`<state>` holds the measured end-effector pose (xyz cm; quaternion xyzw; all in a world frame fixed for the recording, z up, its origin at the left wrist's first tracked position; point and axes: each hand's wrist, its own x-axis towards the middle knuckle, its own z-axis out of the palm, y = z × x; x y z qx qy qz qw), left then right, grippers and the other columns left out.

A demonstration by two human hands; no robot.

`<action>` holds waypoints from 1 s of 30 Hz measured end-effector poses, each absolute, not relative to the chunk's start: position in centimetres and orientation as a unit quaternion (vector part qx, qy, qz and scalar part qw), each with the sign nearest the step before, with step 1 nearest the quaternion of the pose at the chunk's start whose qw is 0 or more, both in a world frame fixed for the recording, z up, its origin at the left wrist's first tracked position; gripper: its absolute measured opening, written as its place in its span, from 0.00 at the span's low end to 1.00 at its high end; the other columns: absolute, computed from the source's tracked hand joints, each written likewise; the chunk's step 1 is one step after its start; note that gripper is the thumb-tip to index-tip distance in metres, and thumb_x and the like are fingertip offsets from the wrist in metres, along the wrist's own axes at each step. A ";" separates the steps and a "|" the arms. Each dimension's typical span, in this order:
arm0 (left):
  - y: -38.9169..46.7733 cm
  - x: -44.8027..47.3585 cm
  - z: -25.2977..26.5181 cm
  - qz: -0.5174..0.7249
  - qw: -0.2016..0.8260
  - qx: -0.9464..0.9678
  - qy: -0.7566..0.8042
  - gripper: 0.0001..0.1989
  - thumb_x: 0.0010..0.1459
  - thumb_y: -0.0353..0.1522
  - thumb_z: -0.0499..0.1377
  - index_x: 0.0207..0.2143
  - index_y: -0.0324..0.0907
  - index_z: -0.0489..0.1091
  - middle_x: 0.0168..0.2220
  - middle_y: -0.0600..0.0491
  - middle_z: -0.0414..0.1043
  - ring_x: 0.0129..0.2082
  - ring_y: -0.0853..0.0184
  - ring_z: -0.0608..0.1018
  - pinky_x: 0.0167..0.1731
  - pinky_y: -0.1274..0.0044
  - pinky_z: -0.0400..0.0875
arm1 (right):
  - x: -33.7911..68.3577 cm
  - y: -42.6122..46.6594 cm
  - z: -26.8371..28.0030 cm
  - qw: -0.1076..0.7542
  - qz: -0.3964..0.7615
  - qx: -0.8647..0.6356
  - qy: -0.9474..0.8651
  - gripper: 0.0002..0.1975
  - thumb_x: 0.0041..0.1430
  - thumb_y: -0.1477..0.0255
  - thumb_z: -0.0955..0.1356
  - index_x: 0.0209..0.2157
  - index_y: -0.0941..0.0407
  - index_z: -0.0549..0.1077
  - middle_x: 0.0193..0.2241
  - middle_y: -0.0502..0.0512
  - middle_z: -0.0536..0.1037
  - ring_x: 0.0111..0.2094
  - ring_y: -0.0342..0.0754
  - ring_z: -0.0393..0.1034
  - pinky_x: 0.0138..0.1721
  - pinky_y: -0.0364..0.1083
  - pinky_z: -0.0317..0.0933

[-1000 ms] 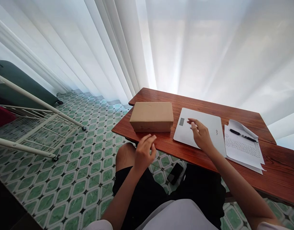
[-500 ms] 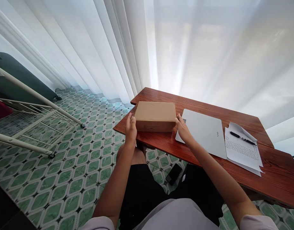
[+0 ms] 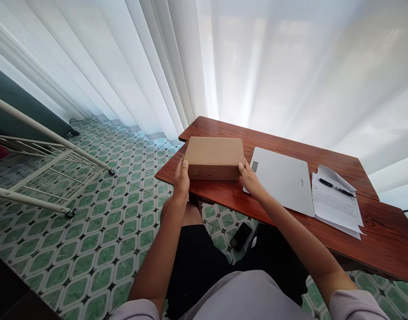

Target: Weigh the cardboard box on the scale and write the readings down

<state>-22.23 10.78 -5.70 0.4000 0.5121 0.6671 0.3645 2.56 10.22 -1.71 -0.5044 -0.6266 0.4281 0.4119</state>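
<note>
A closed brown cardboard box (image 3: 214, 153) sits near the left end of the reddish wooden table (image 3: 230, 196). Against its left side rests my left hand (image 3: 181, 178), the thumb at the front left corner and the other fingers mostly hidden along the side. My right hand (image 3: 250, 178) grips the opposite end, with its thumb on the front face near the right corner. Beside the right hand lies a closed silver laptop (image 3: 283, 180). Whether the box is lifted slightly off the tabletop, I cannot tell.
Right of the laptop are handwritten papers (image 3: 337, 204) with a black pen (image 3: 337, 187) on top. A black phone-like object (image 3: 240, 236) shows below the table, between my legs. At left stands a white metal rack (image 3: 53, 169) on wheels. White curtains (image 3: 273, 66) hang behind the table.
My right hand has closed in on the box's right front corner, its thumb now on the front face. The box stays in about the same place; the view has shifted slightly.
</note>
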 end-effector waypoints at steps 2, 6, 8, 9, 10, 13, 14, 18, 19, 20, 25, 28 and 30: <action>10.7 -22.1 -5.6 0.666 0.366 0.403 0.510 0.27 0.65 0.48 0.54 0.60 0.44 0.67 0.62 0.46 0.65 0.62 0.58 0.69 0.60 0.68 0.66 | 2.5 10.2 -1.7 0.416 0.429 -0.502 -0.626 0.34 0.68 0.50 0.56 0.71 0.44 0.46 0.69 0.45 0.56 0.72 0.53 0.44 0.72 0.62 0.39; 10.6 -21.7 -5.1 0.668 0.361 0.382 0.527 0.25 0.66 0.45 0.53 0.61 0.44 0.66 0.63 0.47 0.64 0.62 0.58 0.68 0.61 0.68 0.65 | 2.3 10.1 -1.6 0.417 0.436 -0.507 -0.615 0.33 0.69 0.52 0.55 0.71 0.46 0.45 0.70 0.46 0.54 0.72 0.52 0.45 0.72 0.61 0.41; 10.7 -21.4 -4.8 0.672 0.348 0.372 0.537 0.25 0.67 0.42 0.52 0.61 0.41 0.66 0.63 0.46 0.65 0.63 0.59 0.67 0.63 0.67 0.62 | 2.1 10.1 -1.6 0.417 0.440 -0.511 -0.610 0.34 0.69 0.52 0.55 0.71 0.48 0.46 0.71 0.47 0.52 0.71 0.51 0.45 0.72 0.60 0.41; 10.8 -21.4 -4.8 0.673 0.344 0.369 0.541 0.24 0.67 0.41 0.52 0.61 0.40 0.66 0.63 0.46 0.64 0.63 0.59 0.67 0.63 0.67 0.61 | 2.0 10.1 -1.5 0.418 0.441 -0.512 -0.608 0.34 0.68 0.52 0.55 0.71 0.49 0.46 0.71 0.48 0.52 0.72 0.51 0.45 0.73 0.59 0.40; 10.9 -21.3 -4.7 0.672 0.343 0.368 0.543 0.25 0.67 0.40 0.51 0.61 0.39 0.65 0.63 0.46 0.64 0.63 0.59 0.66 0.63 0.67 0.61 | 2.0 10.0 -1.4 0.419 0.441 -0.513 -0.606 0.35 0.68 0.52 0.55 0.71 0.49 0.46 0.71 0.48 0.52 0.72 0.51 0.44 0.73 0.59 0.39; 10.9 -21.0 -4.5 0.676 0.334 0.371 0.542 0.25 0.67 0.40 0.50 0.62 0.39 0.64 0.64 0.45 0.62 0.64 0.60 0.66 0.63 0.69 0.60 | 2.0 10.0 -1.0 0.426 0.439 -0.512 -0.603 0.35 0.68 0.51 0.55 0.71 0.48 0.46 0.71 0.47 0.52 0.72 0.52 0.42 0.73 0.60 0.38; 10.8 -20.8 -4.3 0.680 0.327 0.375 0.538 0.25 0.67 0.41 0.50 0.62 0.39 0.64 0.64 0.45 0.62 0.64 0.60 0.66 0.63 0.69 0.61 | 2.1 9.9 -0.8 0.430 0.437 -0.511 -0.603 0.34 0.68 0.51 0.55 0.71 0.48 0.46 0.71 0.47 0.52 0.72 0.52 0.42 0.73 0.60 0.37; 10.3 -19.3 -2.7 0.693 0.313 0.397 0.514 0.26 0.67 0.41 0.49 0.62 0.37 0.63 0.63 0.44 0.63 0.63 0.62 0.67 0.63 0.72 0.61 | 3.1 9.5 0.4 0.454 0.425 -0.509 -0.596 0.33 0.69 0.52 0.55 0.71 0.47 0.46 0.70 0.47 0.53 0.72 0.52 0.44 0.73 0.60 0.38; 10.2 -18.9 -2.3 0.693 0.313 0.402 0.510 0.26 0.67 0.42 0.49 0.62 0.37 0.63 0.63 0.44 0.63 0.63 0.62 0.67 0.63 0.72 0.61 | 3.5 9.3 0.8 0.462 0.419 -0.507 -0.595 0.33 0.69 0.52 0.55 0.71 0.47 0.47 0.70 0.47 0.53 0.72 0.52 0.44 0.73 0.60 0.38; 10.1 -18.4 -1.8 0.691 0.313 0.409 0.507 0.26 0.68 0.42 0.49 0.62 0.38 0.63 0.63 0.45 0.64 0.63 0.62 0.67 0.63 0.72 0.62 | 3.9 9.2 1.2 0.469 0.411 -0.506 -0.596 0.33 0.69 0.51 0.55 0.71 0.46 0.47 0.70 0.47 0.54 0.72 0.53 0.44 0.73 0.60 0.38; 10.4 -15.6 0.2 0.677 0.327 0.446 0.484 0.23 0.68 0.41 0.49 0.61 0.43 0.65 0.64 0.49 0.62 0.65 0.62 0.65 0.64 0.71 0.60 | 6.8 8.2 3.1 0.488 0.376 -0.520 -0.591 0.33 0.69 0.50 0.55 0.70 0.46 0.49 0.70 0.47 0.55 0.71 0.53 0.46 0.72 0.59 0.40; 10.5 -13.5 1.0 0.661 0.353 0.463 0.474 0.23 0.69 0.39 0.49 0.63 0.43 0.63 0.65 0.49 0.60 0.66 0.62 0.63 0.66 0.70 0.58 | 8.9 7.6 3.9 0.500 0.352 -0.543 -0.576 0.32 0.69 0.50 0.55 0.70 0.45 0.50 0.69 0.47 0.57 0.71 0.53 0.46 0.72 0.59 0.42; 10.5 -12.0 1.6 0.649 0.366 0.472 0.471 0.24 0.69 0.39 0.49 0.64 0.42 0.62 0.65 0.49 0.61 0.66 0.61 0.63 0.66 0.69 0.57 | 10.3 7.1 4.2 0.508 0.332 -0.556 -0.568 0.31 0.70 0.51 0.55 0.70 0.45 0.51 0.69 0.47 0.57 0.71 0.55 0.48 0.72 0.60 0.43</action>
